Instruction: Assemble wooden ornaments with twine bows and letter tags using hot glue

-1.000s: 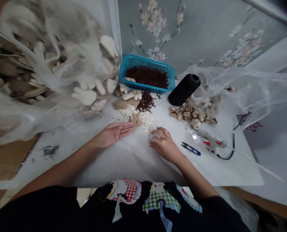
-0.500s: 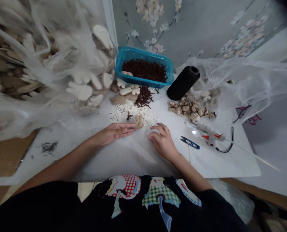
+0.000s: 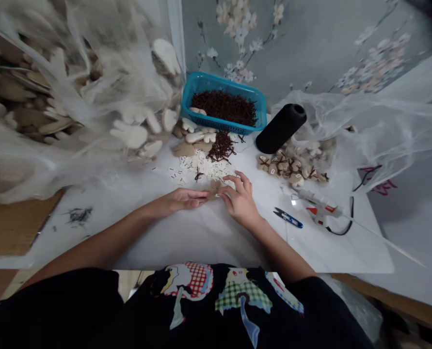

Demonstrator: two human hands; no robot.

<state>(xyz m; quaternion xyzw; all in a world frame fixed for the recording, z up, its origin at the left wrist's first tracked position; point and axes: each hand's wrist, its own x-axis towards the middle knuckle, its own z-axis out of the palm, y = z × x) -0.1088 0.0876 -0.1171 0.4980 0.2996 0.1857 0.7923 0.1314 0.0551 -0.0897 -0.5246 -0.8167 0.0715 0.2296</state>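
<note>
A small beige felt piece (image 3: 214, 188) is between my two hands, just in front of a heap of little white tags (image 3: 204, 167). My left hand (image 3: 186, 198) pinches its left side, fingers stretched toward the right. At its right side my right hand (image 3: 240, 198) has thumb and forefinger close to a small white bit at the piece's lower edge; the fingers are curved and apart. A dark brown bow (image 3: 198, 174) lies on the tags. Behind them are a pile of brown bows (image 3: 221, 146) and some beige and white felt shapes (image 3: 184, 149).
A blue basket (image 3: 223, 122) of brown bows stands at the back. Right of it are a black cone (image 3: 281, 128), finished beige pieces (image 3: 292, 167), blue snips (image 3: 288, 217) and a glue gun (image 3: 321, 208). A clear bag (image 3: 103, 97) of felt shapes fills the left.
My right hand has moved left and up to the beige piece, its fingertips now at the piece's right side. The view has shifted slightly.
</note>
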